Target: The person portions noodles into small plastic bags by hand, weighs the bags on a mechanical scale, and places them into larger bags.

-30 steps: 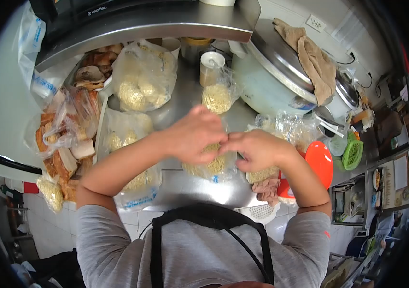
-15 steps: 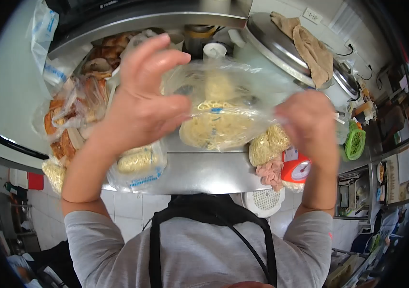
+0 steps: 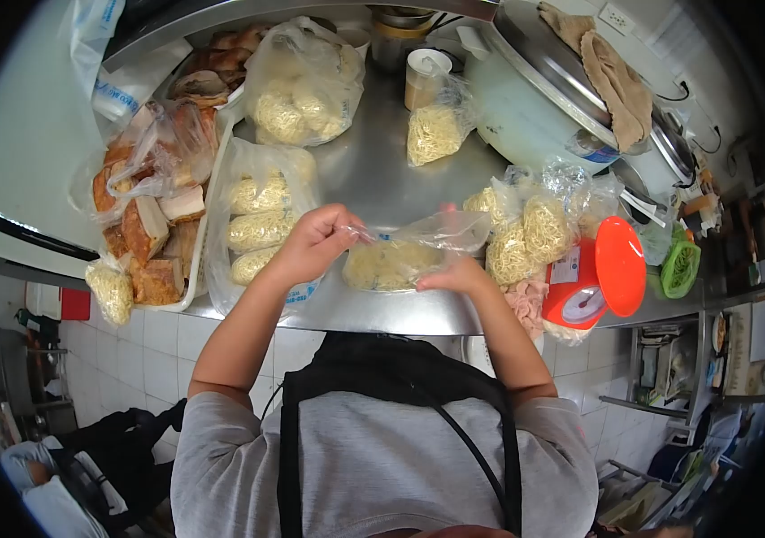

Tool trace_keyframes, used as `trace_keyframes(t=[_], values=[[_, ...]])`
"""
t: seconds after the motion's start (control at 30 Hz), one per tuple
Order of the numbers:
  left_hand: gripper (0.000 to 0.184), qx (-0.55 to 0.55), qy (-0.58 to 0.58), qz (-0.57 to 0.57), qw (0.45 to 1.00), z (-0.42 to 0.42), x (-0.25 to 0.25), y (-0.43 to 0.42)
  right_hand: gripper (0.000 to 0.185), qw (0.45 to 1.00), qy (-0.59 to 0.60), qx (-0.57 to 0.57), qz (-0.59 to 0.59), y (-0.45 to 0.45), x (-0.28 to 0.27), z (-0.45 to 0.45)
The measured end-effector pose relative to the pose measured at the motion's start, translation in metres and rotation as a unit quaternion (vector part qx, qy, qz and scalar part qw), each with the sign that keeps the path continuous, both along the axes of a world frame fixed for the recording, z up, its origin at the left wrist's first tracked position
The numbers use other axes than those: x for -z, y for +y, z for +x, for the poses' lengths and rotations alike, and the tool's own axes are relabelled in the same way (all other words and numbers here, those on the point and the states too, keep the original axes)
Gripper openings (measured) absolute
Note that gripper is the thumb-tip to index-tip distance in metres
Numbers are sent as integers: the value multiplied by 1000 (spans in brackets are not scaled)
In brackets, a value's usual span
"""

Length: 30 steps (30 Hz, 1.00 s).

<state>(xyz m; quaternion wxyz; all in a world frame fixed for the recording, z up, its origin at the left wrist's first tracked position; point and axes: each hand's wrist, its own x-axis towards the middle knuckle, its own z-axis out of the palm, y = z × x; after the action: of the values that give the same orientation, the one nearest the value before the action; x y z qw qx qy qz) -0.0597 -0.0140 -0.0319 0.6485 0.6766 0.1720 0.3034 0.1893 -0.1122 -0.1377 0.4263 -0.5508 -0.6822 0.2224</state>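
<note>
A clear plastic bag of noodles [image 3: 391, 265] lies on its side at the steel counter's front, between my two hands. My left hand [image 3: 320, 242] pinches the bag's left end, fingers closed on the plastic. At the other end, my right hand [image 3: 460, 269] holds the bag, its thumb below and its fingers partly hidden behind the loose plastic. Left of them is an open bag with several noodle bundles [image 3: 260, 230]. Several bagged noodle portions [image 3: 526, 238] sit to the right.
A tray of browned meat chunks [image 3: 145, 229] stands at the left. Behind are a large noodle bag [image 3: 304, 90], a small one [image 3: 436, 133] and a white-lidded jar [image 3: 425, 79]. A red scale [image 3: 580, 291] and a big lidded pot [image 3: 535, 108] occupy the right.
The noodle bag, stretched out in the air half a second ago, is now lower and flatter. My hands have come down and closer together, and my left hand's spread fingers have closed on the bag.
</note>
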Motion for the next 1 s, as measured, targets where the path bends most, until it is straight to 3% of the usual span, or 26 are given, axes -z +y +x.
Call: trace_keyframes(t=[0.07,0.13,0.2,0.3,0.37,0.4,0.43,0.47,0.5,0.57,0.63,0.73,0.87,0.97,1.0], values=[[14,19,1,-14,1000,4,-6,-1,90,951,196,-80,-226,31,-2,-10],[12,12,-37,-13,999,12,-19,3,60,892,328,-160,-267,36,-12,-12],[8,13,-115,5,993,27,-40,11,33,882,392,-231,-125,22,-33,-1],[38,-54,-238,85,966,68,-89,0,21,857,509,41,-68,-11,-87,25],[46,-13,-216,96,972,92,-103,-4,25,938,328,97,63,-47,-149,56],[50,2,-205,106,973,103,-107,-7,26,977,-61,205,16,-73,-202,63],[49,23,-188,94,977,116,-106,-10,26,938,-233,251,47,-92,-215,82],[48,42,-170,82,981,128,-102,-13,27,863,-392,307,80,-112,-228,101],[48,60,-150,71,984,141,-98,-18,28,855,-343,327,212,-124,-211,132],[43,96,-128,46,986,164,-90,-31,28,891,-153,367,220,-140,-191,173],[40,129,-104,25,986,185,-84,-41,29,892,-35,395,215,-163,-182,187],[33,148,-72,38,986,203,-83,-55,24,881,8,445,160,-178,-174,190],[28,157,-34,61,985,212,-84,-64,16,849,88,485,192,-183,-150,200],[25,157,-21,68,985,215,-81,-64,18,861,96,473,159,-189,-139,216],[26,156,-16,67,985,217,-80,-64,21,861,149,456,169,-188,-138,214]])
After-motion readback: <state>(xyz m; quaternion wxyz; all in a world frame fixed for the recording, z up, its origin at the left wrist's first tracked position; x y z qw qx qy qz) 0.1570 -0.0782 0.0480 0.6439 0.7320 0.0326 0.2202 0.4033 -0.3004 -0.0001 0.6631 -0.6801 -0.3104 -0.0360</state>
